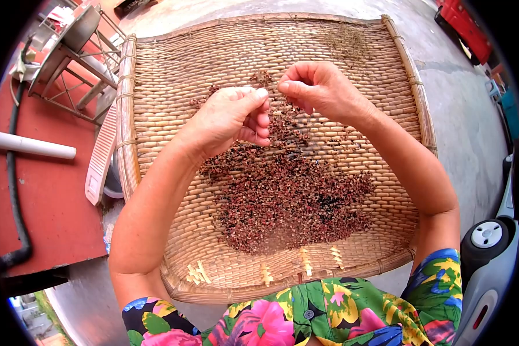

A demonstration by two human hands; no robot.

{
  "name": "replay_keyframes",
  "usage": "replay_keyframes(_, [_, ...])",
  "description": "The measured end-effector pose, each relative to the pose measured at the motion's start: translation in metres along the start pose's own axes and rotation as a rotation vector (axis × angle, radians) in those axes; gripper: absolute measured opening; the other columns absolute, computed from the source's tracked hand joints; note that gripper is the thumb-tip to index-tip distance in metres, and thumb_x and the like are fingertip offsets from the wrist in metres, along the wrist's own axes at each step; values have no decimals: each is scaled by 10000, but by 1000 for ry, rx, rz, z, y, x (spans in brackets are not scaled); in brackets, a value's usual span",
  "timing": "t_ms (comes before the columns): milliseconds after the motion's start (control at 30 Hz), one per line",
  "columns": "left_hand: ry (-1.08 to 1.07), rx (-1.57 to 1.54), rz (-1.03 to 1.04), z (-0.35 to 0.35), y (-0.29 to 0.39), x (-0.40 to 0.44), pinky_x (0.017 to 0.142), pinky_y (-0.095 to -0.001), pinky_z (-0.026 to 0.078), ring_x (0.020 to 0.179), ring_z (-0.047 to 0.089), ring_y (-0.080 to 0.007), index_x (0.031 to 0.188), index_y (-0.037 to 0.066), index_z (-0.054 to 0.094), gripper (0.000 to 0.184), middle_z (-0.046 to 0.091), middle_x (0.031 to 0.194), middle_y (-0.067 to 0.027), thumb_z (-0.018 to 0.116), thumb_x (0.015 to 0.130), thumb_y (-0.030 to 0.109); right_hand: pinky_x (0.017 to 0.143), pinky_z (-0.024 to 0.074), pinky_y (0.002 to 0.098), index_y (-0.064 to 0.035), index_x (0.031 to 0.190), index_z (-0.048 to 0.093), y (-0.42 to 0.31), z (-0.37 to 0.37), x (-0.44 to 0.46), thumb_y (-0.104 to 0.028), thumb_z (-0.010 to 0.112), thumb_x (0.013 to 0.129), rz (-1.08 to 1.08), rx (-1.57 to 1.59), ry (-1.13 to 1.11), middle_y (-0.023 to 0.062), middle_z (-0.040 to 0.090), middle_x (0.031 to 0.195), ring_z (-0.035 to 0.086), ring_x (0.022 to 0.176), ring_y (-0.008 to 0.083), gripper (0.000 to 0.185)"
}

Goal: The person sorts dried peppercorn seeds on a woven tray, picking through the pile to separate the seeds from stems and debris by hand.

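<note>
A wide woven bamboo tray [179, 63] lies before me, with a pile of reddish-brown husks and small black seeds [294, 199] that look like Sichuan peppercorns. Over the pile's far end is my left hand [233, 118], thumb and forefinger pinched, the other fingers curled. Close by on the right, my right hand [320, 89] also makes a pinch. Anything between the fingertips of either hand is too small or hidden to make out. A small dark clump [260, 78] shows just behind the gap between the hands. Thin stems [349, 43] are scattered at the tray's far right.
To the left are a red surface [46, 190] with a white pipe [32, 144] and black hose [18, 213], a metal stand [69, 63] and a ribbed washboard [102, 155]. A grey toy car [490, 259] stands right; a red vehicle [467, 29] is at far right.
</note>
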State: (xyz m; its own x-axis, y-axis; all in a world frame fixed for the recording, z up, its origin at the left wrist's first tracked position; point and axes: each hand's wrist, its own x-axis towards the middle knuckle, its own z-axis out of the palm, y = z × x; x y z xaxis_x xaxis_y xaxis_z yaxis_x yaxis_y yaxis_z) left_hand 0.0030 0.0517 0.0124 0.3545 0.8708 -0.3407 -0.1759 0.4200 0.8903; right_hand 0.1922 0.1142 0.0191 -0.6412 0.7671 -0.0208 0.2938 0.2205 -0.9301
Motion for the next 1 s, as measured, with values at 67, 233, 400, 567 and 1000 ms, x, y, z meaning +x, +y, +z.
replay_keyframes(67, [31,85,-25,-4,-3,1,638,-281,524,664,566,-142,968,4,530,182,553,761,-54,446,900,151,443,369,154,-48,761,573,3,-7,4,-220,566,849,7,-65,106,-33,514,597,456,513,21,193])
replay_keyframes(233, [130,42,138,0,-12,10,762,-304,478,837,551,-161,1030,7,526,236,560,920,-74,451,899,189,435,377,154,-44,772,581,10,-6,7,-218,574,845,12,55,155,-23,536,612,462,510,19,189])
replay_keyframes(400, [141,201,190,15,-14,8,817,-277,404,1026,481,-126,1116,49,521,315,552,1070,-39,502,880,255,467,453,178,-18,828,607,4,4,0,-206,589,831,-53,-7,144,22,600,670,561,583,48,189])
replay_keyframes(567, [139,136,102,17,-20,12,719,-247,464,831,596,-121,1007,44,583,226,631,898,-54,539,862,212,480,476,196,-8,840,597,5,11,-2,-190,571,839,-85,100,139,30,595,678,565,604,63,183])
replay_keyframes(1000, [118,2,62,13,-13,7,663,-268,523,676,607,-144,892,26,575,158,610,730,-49,528,865,174,513,507,211,1,865,539,11,-6,5,-147,549,850,-33,571,187,96,601,795,590,636,114,150])
